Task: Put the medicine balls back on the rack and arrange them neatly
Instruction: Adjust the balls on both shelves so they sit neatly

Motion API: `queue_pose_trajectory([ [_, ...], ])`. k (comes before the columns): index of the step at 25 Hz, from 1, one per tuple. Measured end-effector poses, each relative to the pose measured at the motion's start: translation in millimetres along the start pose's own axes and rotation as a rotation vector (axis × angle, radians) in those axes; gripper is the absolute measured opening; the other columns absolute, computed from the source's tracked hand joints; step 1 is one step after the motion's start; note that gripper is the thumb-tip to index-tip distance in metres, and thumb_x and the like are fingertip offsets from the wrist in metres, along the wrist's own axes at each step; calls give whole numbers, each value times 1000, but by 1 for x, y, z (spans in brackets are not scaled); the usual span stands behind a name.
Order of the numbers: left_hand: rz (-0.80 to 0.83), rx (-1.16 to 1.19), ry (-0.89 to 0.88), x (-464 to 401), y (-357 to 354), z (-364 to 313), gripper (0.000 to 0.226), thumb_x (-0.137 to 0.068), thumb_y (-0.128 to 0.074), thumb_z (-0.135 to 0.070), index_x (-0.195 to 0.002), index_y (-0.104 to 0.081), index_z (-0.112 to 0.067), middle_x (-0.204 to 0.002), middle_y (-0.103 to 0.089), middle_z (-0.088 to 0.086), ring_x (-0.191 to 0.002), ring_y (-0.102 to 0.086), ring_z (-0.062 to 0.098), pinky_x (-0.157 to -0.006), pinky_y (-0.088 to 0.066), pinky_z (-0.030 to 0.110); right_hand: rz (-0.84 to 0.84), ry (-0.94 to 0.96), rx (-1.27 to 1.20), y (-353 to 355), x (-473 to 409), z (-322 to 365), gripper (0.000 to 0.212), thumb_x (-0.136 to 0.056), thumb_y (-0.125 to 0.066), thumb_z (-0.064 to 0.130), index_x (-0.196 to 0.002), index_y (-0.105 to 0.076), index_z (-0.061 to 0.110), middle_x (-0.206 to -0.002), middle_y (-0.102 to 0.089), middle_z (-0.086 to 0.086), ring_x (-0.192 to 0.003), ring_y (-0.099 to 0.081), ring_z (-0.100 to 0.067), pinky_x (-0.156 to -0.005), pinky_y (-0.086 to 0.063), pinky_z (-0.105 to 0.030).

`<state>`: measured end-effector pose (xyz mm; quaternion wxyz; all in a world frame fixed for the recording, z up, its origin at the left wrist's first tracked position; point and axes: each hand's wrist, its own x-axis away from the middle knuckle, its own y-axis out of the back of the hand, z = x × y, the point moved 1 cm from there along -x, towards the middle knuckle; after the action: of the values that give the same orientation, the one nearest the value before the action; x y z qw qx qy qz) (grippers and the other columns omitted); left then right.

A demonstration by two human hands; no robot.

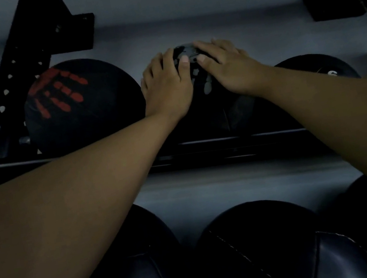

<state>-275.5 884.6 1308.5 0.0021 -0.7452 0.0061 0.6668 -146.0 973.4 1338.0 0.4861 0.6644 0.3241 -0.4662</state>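
Room: dim gym, black rack (18, 70) at upper left.
Ball: medicine ball (203, 81) sat on rack, frame centre.
Grip: left hand (165, 85), right hand (231, 69) lay spread on top, unclamped.
Handling: likely heavy, smooth; hold both sides.

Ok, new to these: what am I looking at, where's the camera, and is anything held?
No machine here: a person wears one camera on the head, looking forward and down. The left hand and right hand lie spread on a black ball with a grey handprint, sitting on a black rack. Beside it sit a red-handprint ball and a partly hidden ball. More dark stitched balls show lower down. Neither hand grips anything.
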Motion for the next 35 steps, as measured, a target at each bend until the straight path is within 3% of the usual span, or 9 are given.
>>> queue_pose_trajectory([
  [3, 8, -7, -11, -1, -1, 1, 58, -113, -25, -47, -165, -31, -21, -173, -30, 11, -159, -24, 35, -129, -18, 54, -9, -9, -28, -1, 1, -3, 56, -112, -25, 52, -166, -22, 39, -178, -9, -9, -165, -1, -26, -129, 2, -38],
  [7, 17, -17, -19, -2, 2, 8, 60, -113, -25, -49, -167, -28, -22, -173, -27, 11, -159, -22, 36, -129, -18, 53, -16, -6, -27, -7, -1, -4, 55, -111, -19, 54, -165, -20, 44, -179, -7, -4, -165, 1, -29, -131, -2, -56],
  [14, 240, -86, -33, -7, 35, 15, 59, -113, -25, -50, -168, -24, -28, -175, -26, 6, -160, -21, 31, -127, -17, 46, -10, -30, -17, -8, 2, 3, 53, -111, -18, 52, -164, -21, 46, -179, -8, -6, -164, -2, -33, -129, -5, -61],
  [17, 145, -176, -56, -17, 75, 32, 51, -113, -32, -44, -157, -47, -24, -164, -46, 8, -152, -40, 30, -122, -28, 40, -96, -117, 1, 0, 1, 23, 48, -108, -35, 46, -154, -42, 35, -166, -34, -12, -154, -27, -39, -125, -21, -59],
  [20, -4, -232, -13, -27, 127, 68, 51, -111, -35, -46, -153, -51, -23, -162, -48, 9, -150, -41, 33, -124, -29, 46, -200, -64, 76, -11, -9, 75, 46, -104, -44, 44, -145, -53, 25, -156, -44, -15, -148, -35, -39, -122, -26, -54],
  [25, -63, -190, 106, -34, 189, 136, 58, -108, -35, -55, -156, -46, -26, -165, -40, 8, -151, -38, 35, -124, -28, 53, -121, 50, 3, -59, -49, 171, 51, -106, -40, 49, -153, -46, 29, -162, -38, -12, -150, -33, -37, -119, -26, -51],
  [28, 1, -155, 108, -39, 212, 177, 65, -104, -37, -63, -158, -42, -27, -166, -37, 10, -150, -41, 35, -123, -33, 53, 3, 39, -22, -92, -74, 219, 65, -104, -33, 63, -163, -30, 35, -174, -21, -13, -159, -17, -39, -128, -15, -56],
  [32, 78, -17, 116, -44, 212, 208, 68, -102, -36, -68, -159, -40, -31, -166, -37, 11, -148, -44, 34, -115, -39, 40, 70, -86, 27, -126, -87, 228, 76, -101, -27, 73, -168, -12, 39, -177, -6, -16, -161, -8, -45, -130, -9, -56],
  [35, 199, 27, 119, -40, 186, 206, 70, -105, -24, -68, -166, -28, -33, -173, -28, 10, -156, -33, 38, -125, -32, 49, 27, -119, 15, -134, -84, 212, 72, -101, -19, 74, -166, -11, 44, -178, -5, -12, -162, -6, -43, -128, -11, -63],
])
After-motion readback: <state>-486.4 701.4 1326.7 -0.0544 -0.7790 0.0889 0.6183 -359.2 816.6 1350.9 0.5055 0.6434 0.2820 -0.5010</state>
